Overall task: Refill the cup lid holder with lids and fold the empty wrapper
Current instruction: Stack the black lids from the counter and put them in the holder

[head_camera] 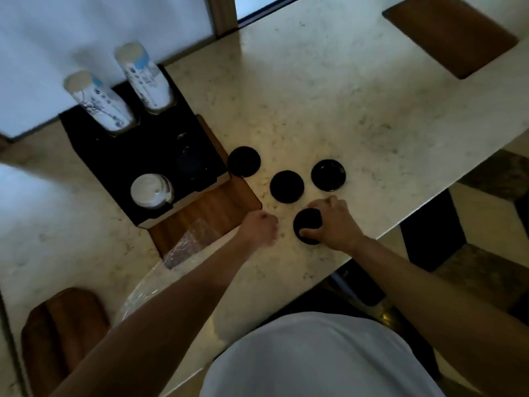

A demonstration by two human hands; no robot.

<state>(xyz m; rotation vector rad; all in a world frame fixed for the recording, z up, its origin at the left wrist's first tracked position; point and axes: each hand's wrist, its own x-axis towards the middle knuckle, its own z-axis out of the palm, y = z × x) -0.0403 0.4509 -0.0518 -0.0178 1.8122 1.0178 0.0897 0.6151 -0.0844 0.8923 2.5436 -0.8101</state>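
Both arms outstretched over counter (pixel 329 81).
Right hand (pixel 336 222) pinching black lid (pixel 307 224) near front edge; left hand (pixel 262 227) fisted, empty. 3 lids (pixel 286 186) beyond; wrapper (pixel 183 247) at holder's (pixel 143 144) front corner.

Black lids (pixel 286 186), black holder (pixel 114 156), speckled cream counter (pixel 343 96), white/blue-print cups (pixel 100 103).

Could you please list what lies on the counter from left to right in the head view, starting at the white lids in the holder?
White lids in the black holder → first loose black lid → left hand → second black lid → black lid under the right hand → last loose black lid.
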